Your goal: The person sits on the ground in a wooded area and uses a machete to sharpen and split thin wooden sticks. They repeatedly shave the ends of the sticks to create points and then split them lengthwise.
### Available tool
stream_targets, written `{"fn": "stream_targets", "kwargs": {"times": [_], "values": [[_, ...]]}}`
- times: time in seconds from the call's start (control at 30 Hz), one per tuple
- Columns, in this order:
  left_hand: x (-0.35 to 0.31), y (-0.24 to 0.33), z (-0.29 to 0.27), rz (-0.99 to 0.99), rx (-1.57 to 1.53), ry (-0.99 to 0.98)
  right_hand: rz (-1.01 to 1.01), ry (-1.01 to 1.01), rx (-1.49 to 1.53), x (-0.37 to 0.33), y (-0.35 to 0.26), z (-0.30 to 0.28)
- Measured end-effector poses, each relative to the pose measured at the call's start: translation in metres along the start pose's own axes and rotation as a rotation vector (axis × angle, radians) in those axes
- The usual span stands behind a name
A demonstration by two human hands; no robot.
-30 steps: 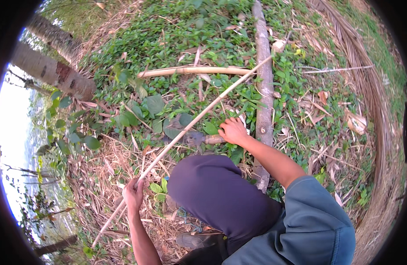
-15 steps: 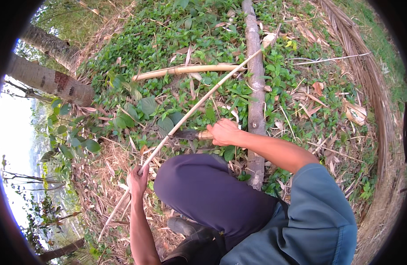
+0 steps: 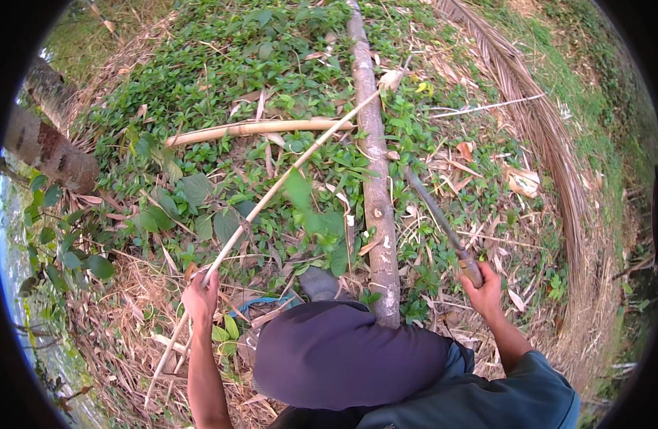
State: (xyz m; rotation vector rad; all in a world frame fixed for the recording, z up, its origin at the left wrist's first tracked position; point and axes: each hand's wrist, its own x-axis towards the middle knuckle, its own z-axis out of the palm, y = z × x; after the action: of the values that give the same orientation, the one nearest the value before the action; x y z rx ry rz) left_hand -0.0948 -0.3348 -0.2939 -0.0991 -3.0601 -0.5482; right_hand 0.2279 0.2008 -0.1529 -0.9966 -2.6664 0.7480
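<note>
We look down at leafy ground (image 3: 271,79) covered in low green plants and dry, straw-coloured litter. Our left hand (image 3: 201,294), toward the left side of this ground, is closed around a long, thin, pale wooden stick (image 3: 273,193), thumb and fingers clamped together on its lower part. The stick slants from below that hand up to the right, and its far end overlaps the upper stretch of a straight grey-brown log (image 3: 376,179); whether it rests on the log or hangs above it, we cannot tell.

Our right hand (image 3: 484,287), well apart on the other side of the log, is clamped around the brownish handle of a long, narrow, dark-bladed knife (image 3: 437,214). The blade points up and to the left, its tip near the log's right edge.

A thick, pale, bamboo-like stalk (image 3: 257,129) lies crosswise, its right end beside the log's left edge and just under the line of the stick. Our bent knee in dark purple-grey trousers (image 3: 350,350) fills the bottom middle, with a grey shoe (image 3: 320,284) showing just beyond it. Near the ground's right edge runs a long, brown, dried palm frond (image 3: 547,136); at the left edge stands a mottled grey-brown tree trunk (image 3: 53,150).
</note>
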Motion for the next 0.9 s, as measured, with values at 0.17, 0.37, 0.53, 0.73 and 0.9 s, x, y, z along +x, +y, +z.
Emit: {"fn": "stream_targets", "kwargs": {"times": [0.17,0.37,0.53,0.73,0.9], "values": [[0.002,-0.042,-0.035,0.031,0.008,0.117,0.258,0.054,0.234,-0.003,0.004,0.038],[0.011,-0.03,-0.06,0.169,-0.136,0.095,0.171,0.241,0.642,0.014,-0.01,0.061],[0.033,0.016,-0.013,0.329,0.07,0.078,0.193,0.223,0.544,0.035,-0.015,0.07],[0.025,0.023,0.017,0.252,0.015,-0.172,0.164,0.001,0.046,0.06,-0.049,0.079],[0.002,0.026,0.026,0.34,0.175,-0.314,0.099,-0.084,-0.087,0.088,-0.039,0.111]]}}
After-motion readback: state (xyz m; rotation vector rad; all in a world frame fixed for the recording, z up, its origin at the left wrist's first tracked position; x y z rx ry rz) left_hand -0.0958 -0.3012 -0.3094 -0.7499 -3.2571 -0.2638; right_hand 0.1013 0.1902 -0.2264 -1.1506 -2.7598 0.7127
